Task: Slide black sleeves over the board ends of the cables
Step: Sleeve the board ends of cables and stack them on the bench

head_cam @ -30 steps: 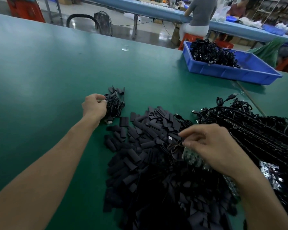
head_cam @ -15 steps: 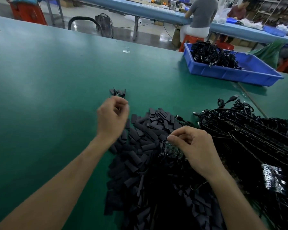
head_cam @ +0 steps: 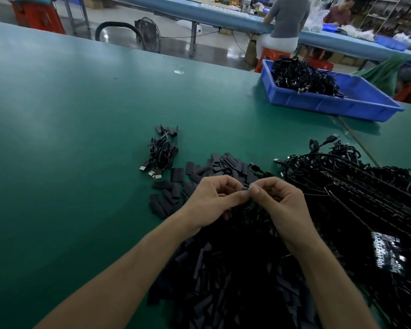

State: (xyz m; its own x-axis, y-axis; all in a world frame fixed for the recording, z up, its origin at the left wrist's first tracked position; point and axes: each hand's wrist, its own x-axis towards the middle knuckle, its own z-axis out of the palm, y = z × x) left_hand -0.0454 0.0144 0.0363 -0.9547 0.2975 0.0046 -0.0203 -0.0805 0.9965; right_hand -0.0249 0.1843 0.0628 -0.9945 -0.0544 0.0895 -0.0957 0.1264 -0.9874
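Note:
A big heap of flat black sleeves (head_cam: 226, 276) covers the green table (head_cam: 81, 138) in front of me. To its right lies a tangle of black cables with circuit boards (head_cam: 356, 200). My left hand (head_cam: 211, 203) and my right hand (head_cam: 280, 200) meet above the heap, fingers curled. Between their fingertips they pinch a small board end (head_cam: 246, 187) of a cable; whether a sleeve is on it is hidden by my fingers. A small bundle of sleeved cables (head_cam: 163, 151) with USB plugs lies to the far left of the heap.
A blue tray (head_cam: 337, 104) holding coiled black cables stands at the back right. Beyond the table edge are a fan, a hose, another bench and seated people. A wide stretch of green table lies to the left.
My left hand let go of the small cable bundle at the left and came right to meet my right hand. My right hand lifted a board end out of the cable pile.

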